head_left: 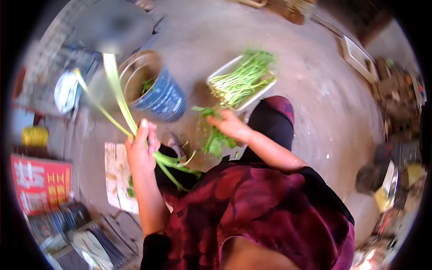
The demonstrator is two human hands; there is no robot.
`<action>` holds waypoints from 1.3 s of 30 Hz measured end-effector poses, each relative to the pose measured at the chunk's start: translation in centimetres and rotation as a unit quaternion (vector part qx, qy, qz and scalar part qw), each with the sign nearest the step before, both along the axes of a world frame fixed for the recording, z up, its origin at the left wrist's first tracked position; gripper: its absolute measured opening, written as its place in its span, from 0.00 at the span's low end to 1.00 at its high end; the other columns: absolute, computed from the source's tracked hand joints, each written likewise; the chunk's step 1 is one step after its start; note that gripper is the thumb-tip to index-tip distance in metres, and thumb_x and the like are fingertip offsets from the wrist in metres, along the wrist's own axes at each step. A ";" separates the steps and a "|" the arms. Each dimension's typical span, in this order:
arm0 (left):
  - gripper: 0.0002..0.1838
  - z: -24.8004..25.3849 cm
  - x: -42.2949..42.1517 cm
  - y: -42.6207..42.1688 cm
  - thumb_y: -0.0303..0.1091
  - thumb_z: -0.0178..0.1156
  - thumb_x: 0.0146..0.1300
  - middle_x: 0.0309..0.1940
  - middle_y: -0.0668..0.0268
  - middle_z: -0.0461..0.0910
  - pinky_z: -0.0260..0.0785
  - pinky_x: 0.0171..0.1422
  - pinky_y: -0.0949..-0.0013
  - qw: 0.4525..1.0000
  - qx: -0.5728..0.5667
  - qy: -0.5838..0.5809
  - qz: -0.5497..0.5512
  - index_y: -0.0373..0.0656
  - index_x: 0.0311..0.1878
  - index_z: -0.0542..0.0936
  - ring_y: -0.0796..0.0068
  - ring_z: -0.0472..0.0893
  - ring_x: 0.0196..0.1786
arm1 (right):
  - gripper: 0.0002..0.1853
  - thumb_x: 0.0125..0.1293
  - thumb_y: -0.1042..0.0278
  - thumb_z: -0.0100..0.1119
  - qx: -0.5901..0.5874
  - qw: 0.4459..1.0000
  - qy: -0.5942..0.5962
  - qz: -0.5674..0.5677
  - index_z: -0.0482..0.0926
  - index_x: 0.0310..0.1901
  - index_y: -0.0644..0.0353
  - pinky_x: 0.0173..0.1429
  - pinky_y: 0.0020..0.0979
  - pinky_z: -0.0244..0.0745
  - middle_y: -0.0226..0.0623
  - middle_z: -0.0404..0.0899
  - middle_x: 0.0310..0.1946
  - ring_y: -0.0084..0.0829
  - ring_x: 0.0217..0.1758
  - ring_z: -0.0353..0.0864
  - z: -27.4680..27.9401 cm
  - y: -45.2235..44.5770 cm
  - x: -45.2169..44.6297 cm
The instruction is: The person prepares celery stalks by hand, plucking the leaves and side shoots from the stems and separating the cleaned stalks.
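Note:
My left hand (143, 145) is closed around celery stalks (118, 92). Their pale ends point up and away, and the greener ends trail down towards my lap. To the right, my right hand (229, 124) pinches a bunch of green celery leaves (217, 143) that hangs below the fingers, apart from the stalks. Beyond my left hand stands a blue bucket (168, 96) with some greens inside. A white tray (258, 96) on the floor past my right hand holds a heap of thin-stemmed greens (243, 78).
At the left a light wooden board (118, 173) lies on the floor, near a red sign (41, 184) and a yellow object (35, 136). A blurred grey round shape (112, 24) is at the upper left. Stacked clutter (396, 108) lines the right side. Leaf scraps dot the floor.

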State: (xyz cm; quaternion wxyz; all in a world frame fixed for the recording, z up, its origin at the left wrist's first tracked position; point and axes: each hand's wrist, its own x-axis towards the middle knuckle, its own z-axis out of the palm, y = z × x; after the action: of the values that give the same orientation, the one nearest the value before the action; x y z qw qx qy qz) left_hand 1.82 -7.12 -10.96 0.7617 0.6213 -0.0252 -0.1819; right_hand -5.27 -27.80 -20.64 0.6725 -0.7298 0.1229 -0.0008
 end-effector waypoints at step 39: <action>0.15 -21.1 8.0 1.5 0.43 0.58 0.57 0.13 0.74 0.64 0.53 0.17 0.76 0.930 -0.168 0.189 0.267 0.41 0.26 0.71 0.84 0.61 0.14 | 0.18 0.51 0.63 0.55 -0.241 0.770 -0.245 0.538 0.71 0.44 0.61 0.46 0.39 0.67 0.43 0.75 0.33 0.44 0.40 0.74 -8.3 46.2 16.3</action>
State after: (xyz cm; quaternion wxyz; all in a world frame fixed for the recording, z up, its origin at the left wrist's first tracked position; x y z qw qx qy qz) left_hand 9.78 -5.60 -32.08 0.8659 0.4224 0.2558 -0.0794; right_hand 11.01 18.35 -28.89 0.3723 -0.7900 -0.4625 0.1528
